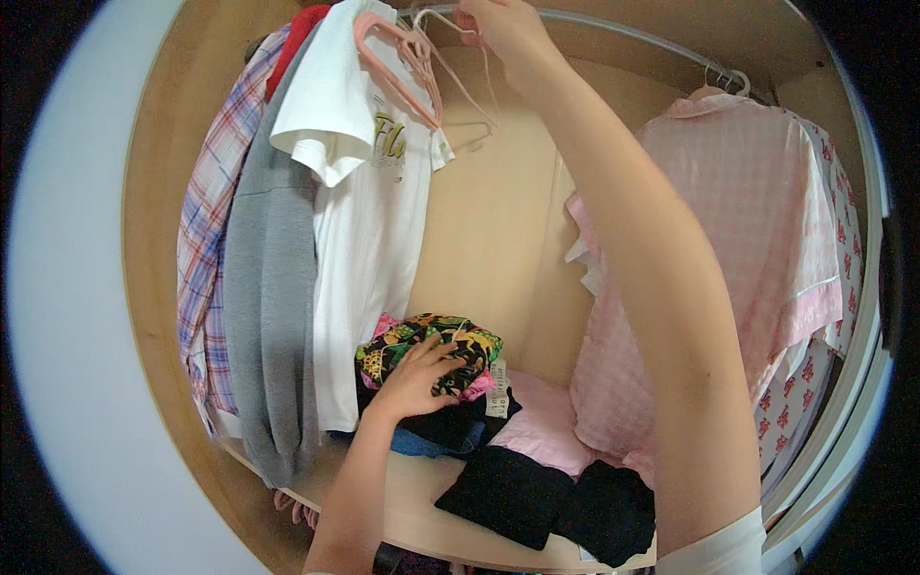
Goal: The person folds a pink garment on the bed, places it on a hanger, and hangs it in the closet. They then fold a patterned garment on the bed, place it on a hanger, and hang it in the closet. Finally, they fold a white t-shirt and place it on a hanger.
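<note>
My left hand (424, 382) rests with spread fingers on a folded black garment with a colourful print (478, 345). Bright pink fabric (388, 325) shows around it, and dark and blue folded clothes lie beneath. Up at the metal hanging rail (604, 21), my right hand (496, 29) pinches a thin pale hanger (460, 86) with no garment on it. Just left of that hang several pink hangers (402, 65) and a white printed T-shirt (374, 237). The hook end at my right fingers is partly cut off by the frame's top.
A grey garment (277, 302), a plaid shirt (230, 194) and a red garment (298, 47) hang at left. Pink checked pajamas (733, 187) hang at right. Folded black clothes (510, 492) and a pink folded piece (539, 417) lie on the wooden shelf (417, 496).
</note>
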### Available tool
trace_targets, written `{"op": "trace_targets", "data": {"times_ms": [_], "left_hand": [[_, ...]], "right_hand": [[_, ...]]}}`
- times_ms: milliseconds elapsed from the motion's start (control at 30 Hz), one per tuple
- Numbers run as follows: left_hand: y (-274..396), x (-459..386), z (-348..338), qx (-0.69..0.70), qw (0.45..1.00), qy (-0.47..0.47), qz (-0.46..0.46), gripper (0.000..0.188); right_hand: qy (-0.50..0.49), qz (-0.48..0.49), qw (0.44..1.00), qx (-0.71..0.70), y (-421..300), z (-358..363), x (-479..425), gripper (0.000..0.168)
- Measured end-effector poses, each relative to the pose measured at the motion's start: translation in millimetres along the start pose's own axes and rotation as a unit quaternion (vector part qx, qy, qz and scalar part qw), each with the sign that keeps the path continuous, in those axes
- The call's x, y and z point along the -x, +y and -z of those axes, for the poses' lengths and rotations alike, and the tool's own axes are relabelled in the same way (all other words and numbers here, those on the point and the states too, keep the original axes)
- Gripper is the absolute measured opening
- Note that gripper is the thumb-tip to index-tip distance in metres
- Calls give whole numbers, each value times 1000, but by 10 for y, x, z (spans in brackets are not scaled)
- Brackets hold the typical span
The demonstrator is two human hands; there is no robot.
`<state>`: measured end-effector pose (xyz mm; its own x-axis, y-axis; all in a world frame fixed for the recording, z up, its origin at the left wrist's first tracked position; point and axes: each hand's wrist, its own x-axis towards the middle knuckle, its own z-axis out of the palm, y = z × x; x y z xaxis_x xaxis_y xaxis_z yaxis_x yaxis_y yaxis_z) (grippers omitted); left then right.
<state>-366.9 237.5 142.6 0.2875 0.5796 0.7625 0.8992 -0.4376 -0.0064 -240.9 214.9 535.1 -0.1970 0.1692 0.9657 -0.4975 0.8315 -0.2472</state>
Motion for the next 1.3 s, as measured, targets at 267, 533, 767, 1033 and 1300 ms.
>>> {"op": "trace_targets", "data": {"times_ms": [267, 533, 767, 1033, 1300], "left_hand": [[85, -64, 85, 13, 991, 130, -22, 38], [229, -147, 117, 22, 980, 190, -56, 26], [201, -132, 139, 37, 974, 217, -60, 23], [309, -180, 15, 67, 975, 202, -65, 24], [-31, -11, -287, 1, 997, -8, 81, 68]], "right_hand": [[25, 120, 956, 265, -26, -909, 43, 23], [-60, -259, 962, -58, 171, -1155, -334, 24], [24, -292, 955, 52, 174, -1041, -423, 25], [20, -55, 807, 588, 634, -767, -673, 32], [138, 134, 893, 408, 831, -628, -124, 36]]}}
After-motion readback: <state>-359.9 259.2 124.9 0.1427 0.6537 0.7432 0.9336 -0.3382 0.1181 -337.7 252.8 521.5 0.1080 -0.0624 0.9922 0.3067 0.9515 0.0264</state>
